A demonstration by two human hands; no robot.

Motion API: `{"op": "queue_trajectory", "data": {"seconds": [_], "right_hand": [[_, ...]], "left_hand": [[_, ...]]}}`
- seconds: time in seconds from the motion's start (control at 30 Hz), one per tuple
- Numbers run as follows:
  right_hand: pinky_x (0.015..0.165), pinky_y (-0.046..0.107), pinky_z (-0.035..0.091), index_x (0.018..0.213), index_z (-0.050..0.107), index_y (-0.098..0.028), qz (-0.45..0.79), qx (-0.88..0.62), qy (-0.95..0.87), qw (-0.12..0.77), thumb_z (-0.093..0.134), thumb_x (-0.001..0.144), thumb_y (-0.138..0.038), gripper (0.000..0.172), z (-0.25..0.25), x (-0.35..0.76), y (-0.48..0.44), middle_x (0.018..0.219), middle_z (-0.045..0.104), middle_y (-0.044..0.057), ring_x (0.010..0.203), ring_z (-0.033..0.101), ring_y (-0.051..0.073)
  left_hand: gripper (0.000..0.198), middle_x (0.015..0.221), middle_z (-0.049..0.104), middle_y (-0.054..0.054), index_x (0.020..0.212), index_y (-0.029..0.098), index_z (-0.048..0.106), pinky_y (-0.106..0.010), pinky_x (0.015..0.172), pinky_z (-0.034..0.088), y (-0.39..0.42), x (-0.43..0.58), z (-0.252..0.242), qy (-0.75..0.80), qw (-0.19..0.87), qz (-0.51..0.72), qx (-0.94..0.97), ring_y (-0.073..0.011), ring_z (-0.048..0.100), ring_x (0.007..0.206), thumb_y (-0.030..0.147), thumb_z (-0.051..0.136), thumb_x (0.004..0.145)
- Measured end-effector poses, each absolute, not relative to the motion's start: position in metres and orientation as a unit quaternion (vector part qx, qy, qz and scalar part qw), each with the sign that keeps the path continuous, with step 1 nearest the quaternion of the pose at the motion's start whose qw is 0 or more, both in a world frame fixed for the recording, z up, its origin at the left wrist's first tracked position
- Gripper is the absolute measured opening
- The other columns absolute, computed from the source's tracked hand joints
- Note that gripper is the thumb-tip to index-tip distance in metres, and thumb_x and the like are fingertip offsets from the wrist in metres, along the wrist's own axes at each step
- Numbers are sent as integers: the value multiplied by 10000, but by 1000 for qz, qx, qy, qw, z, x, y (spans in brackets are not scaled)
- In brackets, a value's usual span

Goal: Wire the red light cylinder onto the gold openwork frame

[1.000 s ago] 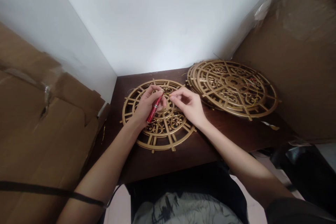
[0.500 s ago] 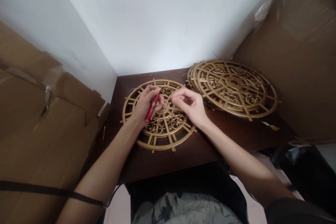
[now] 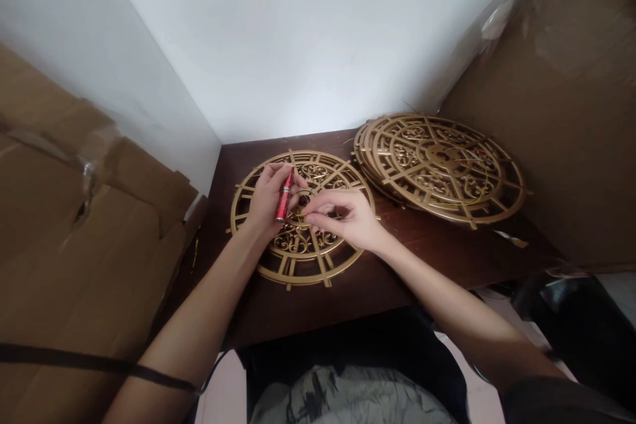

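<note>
A gold round openwork panel (image 3: 325,258) with spokes and scrolls lies flat on the dark brown table (image 3: 318,311). Over its left part, my left hand (image 3: 268,195) is closed around a slim red pen-like tool (image 3: 285,195), which tilts with its narrow end away from me. My right hand (image 3: 348,215) hovers over the panel's middle, thumb and forefinger pinched on a thin yellow wire (image 3: 301,213). The wire's far end is too fine to follow. Both hands hide parts of the panel's centre.
More gold round panels are stacked (image 3: 447,165) at the right, with thin yellow and red wires on top. A small brush-like item (image 3: 511,238) lies near them. Cardboard boxes stand at the left (image 3: 89,265) and right (image 3: 561,112). A white wall (image 3: 318,46) rises behind the table.
My right hand has moved left and toward me, its pinch now lower over the panel's centre. My left hand and the red tool have shifted slightly left, the tool turning more upright.
</note>
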State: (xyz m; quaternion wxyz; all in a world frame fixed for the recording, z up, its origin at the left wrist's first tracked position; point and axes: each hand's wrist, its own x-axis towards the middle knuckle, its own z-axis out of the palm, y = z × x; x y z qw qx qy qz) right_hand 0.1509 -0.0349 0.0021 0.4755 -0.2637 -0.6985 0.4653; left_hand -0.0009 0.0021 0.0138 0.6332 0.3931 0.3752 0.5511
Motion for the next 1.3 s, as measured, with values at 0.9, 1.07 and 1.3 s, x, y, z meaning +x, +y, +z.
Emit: {"op": "queue_trajectory", "data": {"seconds": [0.9,1.07,1.3], "right_hand": [[524,177,384,763,654,-139,267,-288,-808,440,617,821,-258,137,2,147,-40,572,525,-30,513,453,58],[509,165,347,723,619,-144,251,-306,-805,441,593,818,-229,130,1,146,-42,533,445,-58,475,390,42],[505,185,304,560,503,-157,212,-359,-811,410,556,761,-207,214,-2,142,-43,513,455,-56,463,383,48]], "left_hand": [[261,609,598,45,852,208,389,-139,329,306,-4,5,7,405,581,551,441,-41,394,362,347,603,799],[268,601,600,47,850,207,385,-143,328,306,-5,7,7,416,567,560,437,-38,380,346,350,605,794],[269,584,593,58,851,209,378,-149,340,327,-8,11,8,436,542,570,438,-41,392,335,337,605,784]]}}
